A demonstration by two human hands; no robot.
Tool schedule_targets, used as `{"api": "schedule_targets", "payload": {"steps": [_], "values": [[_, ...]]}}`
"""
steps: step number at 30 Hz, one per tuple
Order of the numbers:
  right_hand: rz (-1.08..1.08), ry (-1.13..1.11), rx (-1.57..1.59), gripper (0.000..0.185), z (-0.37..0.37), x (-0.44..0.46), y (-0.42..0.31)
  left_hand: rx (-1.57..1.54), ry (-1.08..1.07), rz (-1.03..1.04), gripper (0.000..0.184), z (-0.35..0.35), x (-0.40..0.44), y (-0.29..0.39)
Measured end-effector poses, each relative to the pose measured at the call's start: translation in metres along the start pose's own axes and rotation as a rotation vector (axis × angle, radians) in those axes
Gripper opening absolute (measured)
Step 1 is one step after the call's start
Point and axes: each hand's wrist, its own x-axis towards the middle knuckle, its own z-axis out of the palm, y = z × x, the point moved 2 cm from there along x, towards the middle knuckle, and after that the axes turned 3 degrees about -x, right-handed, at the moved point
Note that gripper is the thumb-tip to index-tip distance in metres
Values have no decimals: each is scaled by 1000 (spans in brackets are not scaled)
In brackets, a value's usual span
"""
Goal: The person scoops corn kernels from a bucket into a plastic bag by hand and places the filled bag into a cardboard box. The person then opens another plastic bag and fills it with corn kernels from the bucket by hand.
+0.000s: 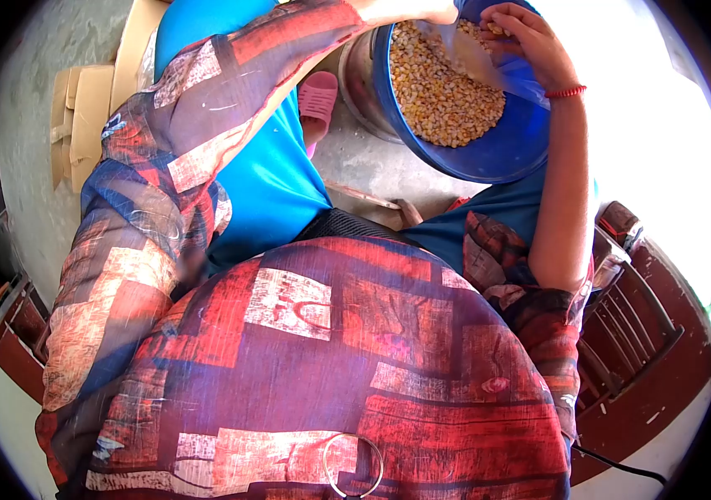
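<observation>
A blue basin holds a heap of yellow and whitish corn kernels. At the top edge of the view, my left hand is closed at the basin's rim and partly cut off by the frame. From it a clear plastic bag stretches across the kernels towards my right wrist. My right hand, with a red band at the wrist, is over the basin's right side. Its fingers are bent together, and a few kernels seem to show at the fingertips.
A metal pot stands left of the basin, close to a pink sandal. Flattened cardboard lies on the concrete floor at left. To the right is a dark red wooden chair, with a black cable below it.
</observation>
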Motion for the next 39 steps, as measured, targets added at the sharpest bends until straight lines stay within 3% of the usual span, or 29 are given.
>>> {"api": "schedule_targets", "payload": {"steps": [5, 7, 11, 13, 14, 16, 17, 19, 23, 28, 31, 36, 39], "values": [[-92, 86, -15, 14, -9, 11, 21, 5, 14, 4, 35, -1, 0, 1], [-331, 185, -259, 13, -11, 13, 22, 4, 12, 0, 35, -3, -2, 2], [-356, 178, -250, 14, -12, 16, 23, -8, -6, -13, 35, -2, -1, 0], [-169, -174, -251, 23, -2, 17, 23, 1, -4, -13, 35, -2, -1, -1], [-169, -175, -251, 23, 2, 18, 23, 4, -2, -13, 34, -2, -1, -1], [-20, -497, -245, 24, 22, 16, 28, 12, 3, -8, 34, -1, -1, -1], [-20, -496, -244, 24, 32, 13, 28, 16, 3, -7, 34, -1, 0, -1], [9, -533, -536, 26, 53, 8, 33, 20, 5, -7, 33, -1, 1, 0], [-169, -546, -1063, 30, 75, 14, 72, 25, 6, -7, 32, 0, 2, 0], [-109, -513, -1123, 31, 83, 16, 107, 29, 11, -9, 31, 0, 2, -2], [-50, -638, -1236, 31, 89, 17, 116, 31, 10, -9, 31, 0, 1, 0], [117, -916, -971, 33, 102, 9, 127, 40, 8, -14, 29, 1, 3, 2], [251, -844, -899, 34, 104, -10, 98, 44, 2, -35, 28, 3, 4, 3]]}}
